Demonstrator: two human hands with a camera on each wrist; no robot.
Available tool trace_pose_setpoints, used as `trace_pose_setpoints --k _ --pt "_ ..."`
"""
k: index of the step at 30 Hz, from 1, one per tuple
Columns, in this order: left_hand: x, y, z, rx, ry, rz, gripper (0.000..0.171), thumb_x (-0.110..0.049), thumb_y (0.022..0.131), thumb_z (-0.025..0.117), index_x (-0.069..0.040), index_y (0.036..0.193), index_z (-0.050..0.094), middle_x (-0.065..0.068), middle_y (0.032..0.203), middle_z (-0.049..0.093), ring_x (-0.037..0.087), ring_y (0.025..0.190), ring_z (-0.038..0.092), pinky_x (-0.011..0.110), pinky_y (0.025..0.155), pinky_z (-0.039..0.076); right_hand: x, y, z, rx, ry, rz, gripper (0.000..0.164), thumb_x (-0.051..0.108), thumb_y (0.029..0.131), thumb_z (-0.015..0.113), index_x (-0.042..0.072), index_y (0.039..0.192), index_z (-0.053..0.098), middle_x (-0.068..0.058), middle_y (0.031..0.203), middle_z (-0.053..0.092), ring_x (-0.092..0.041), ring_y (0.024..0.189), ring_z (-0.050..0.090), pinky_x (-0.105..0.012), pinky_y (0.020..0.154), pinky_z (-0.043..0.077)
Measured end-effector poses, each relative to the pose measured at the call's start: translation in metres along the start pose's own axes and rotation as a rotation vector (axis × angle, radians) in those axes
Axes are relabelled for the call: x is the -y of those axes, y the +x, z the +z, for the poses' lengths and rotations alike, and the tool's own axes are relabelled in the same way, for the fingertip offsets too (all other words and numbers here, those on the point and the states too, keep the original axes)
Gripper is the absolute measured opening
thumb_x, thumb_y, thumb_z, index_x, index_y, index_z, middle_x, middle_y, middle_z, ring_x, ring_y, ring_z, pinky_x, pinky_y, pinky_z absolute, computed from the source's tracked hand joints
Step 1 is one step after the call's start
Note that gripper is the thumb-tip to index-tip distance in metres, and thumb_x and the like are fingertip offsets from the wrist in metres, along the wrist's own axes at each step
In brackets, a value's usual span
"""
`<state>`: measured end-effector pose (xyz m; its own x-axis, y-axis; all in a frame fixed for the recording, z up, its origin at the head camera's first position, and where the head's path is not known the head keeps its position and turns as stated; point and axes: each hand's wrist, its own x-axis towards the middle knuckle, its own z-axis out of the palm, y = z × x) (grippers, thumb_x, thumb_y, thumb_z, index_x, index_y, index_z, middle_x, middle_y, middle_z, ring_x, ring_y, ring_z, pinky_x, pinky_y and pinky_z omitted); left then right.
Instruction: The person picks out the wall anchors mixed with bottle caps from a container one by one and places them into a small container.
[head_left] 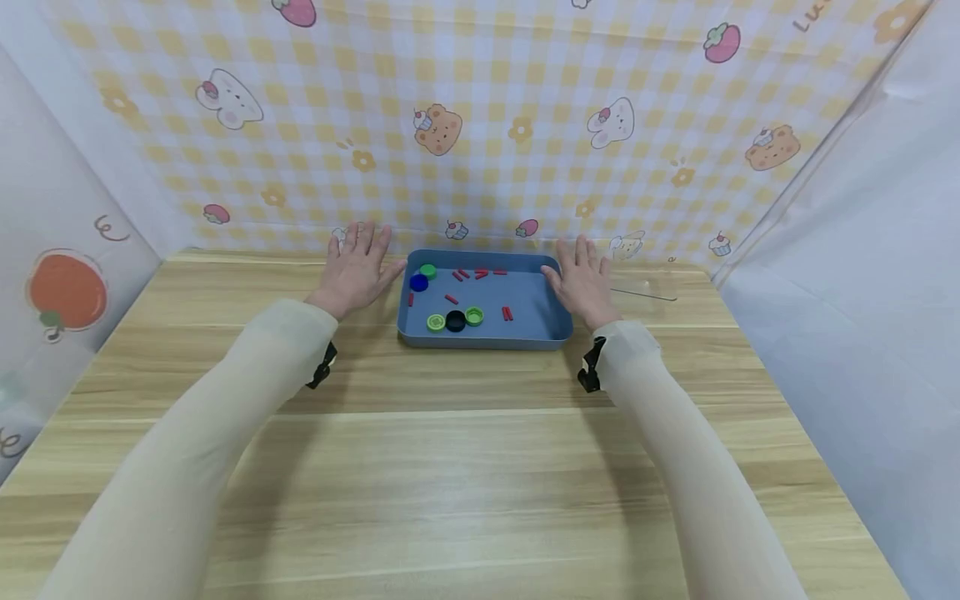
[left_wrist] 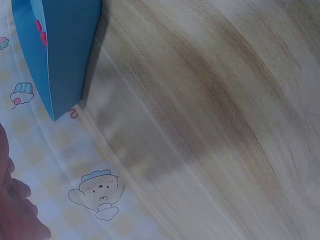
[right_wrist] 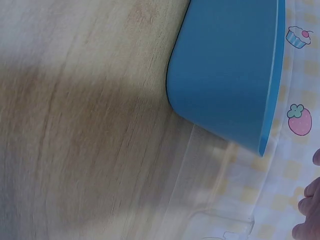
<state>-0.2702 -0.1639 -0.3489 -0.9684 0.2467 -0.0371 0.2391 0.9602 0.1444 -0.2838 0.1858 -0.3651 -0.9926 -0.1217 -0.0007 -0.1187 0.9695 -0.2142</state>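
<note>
A blue-grey tray [head_left: 483, 344] sits at the back of the table. Inside lie several small red pieces [head_left: 451, 299], a dark blue cap [head_left: 419, 283], a green cap [head_left: 428, 272], a black cap [head_left: 455, 321] and two light green caps [head_left: 474, 316]. My left hand [head_left: 352, 273] is spread flat just left of the tray, its thumb near the rim. My right hand [head_left: 583, 285], fingers extended, lies by the right rim, thumb overlapping it in the head view. Both hands hold nothing. Only fingers show at the edge of each wrist view.
To the right of my right hand lies a clear, see-through container [head_left: 648, 292] with a thin dark line along it. A checked cloth [head_left: 517, 192] with cartoon prints hangs behind the wooden table [head_left: 465, 500]. White cloths stand at both sides.
</note>
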Motion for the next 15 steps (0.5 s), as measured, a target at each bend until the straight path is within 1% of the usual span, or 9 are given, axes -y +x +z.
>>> trace_pose_setpoints --k 5,11,15 --pt "0.0 -0.001 -0.001 0.001 0.003 -0.003 0.07 -0.05 0.1 0.023 -0.009 0.152 0.002 0.023 0.156 -0.002 0.041 0.143 -0.006 0.061 0.114 -0.004 0.001 0.001 0.0 -0.003 -0.003 -0.001 0.064 0.046 0.1 0.031 0.014 0.152 0.011 -0.022 0.156 -0.002 -0.037 0.144 -0.002 -0.056 0.116 -0.002" --pt "0.001 -0.004 -0.006 -0.011 -0.02 0.001 0.069 -0.048 0.1 0.027 -0.008 0.152 0.005 0.023 0.156 -0.001 0.042 0.143 -0.006 0.062 0.113 -0.005 0.002 -0.001 -0.003 -0.011 -0.027 -0.007 0.064 0.047 0.1 0.03 0.014 0.152 0.012 -0.023 0.156 -0.002 -0.038 0.144 -0.001 -0.057 0.116 0.001" --pt "0.001 -0.004 -0.013 -0.031 -0.027 0.004 0.068 -0.046 0.1 0.029 -0.008 0.152 0.006 0.023 0.156 0.0 0.041 0.143 -0.006 0.062 0.113 -0.004 0.003 -0.003 -0.008 -0.064 -0.007 -0.031 0.064 0.045 0.1 0.033 0.012 0.152 0.016 -0.024 0.156 0.003 -0.039 0.144 0.003 -0.057 0.116 0.003"
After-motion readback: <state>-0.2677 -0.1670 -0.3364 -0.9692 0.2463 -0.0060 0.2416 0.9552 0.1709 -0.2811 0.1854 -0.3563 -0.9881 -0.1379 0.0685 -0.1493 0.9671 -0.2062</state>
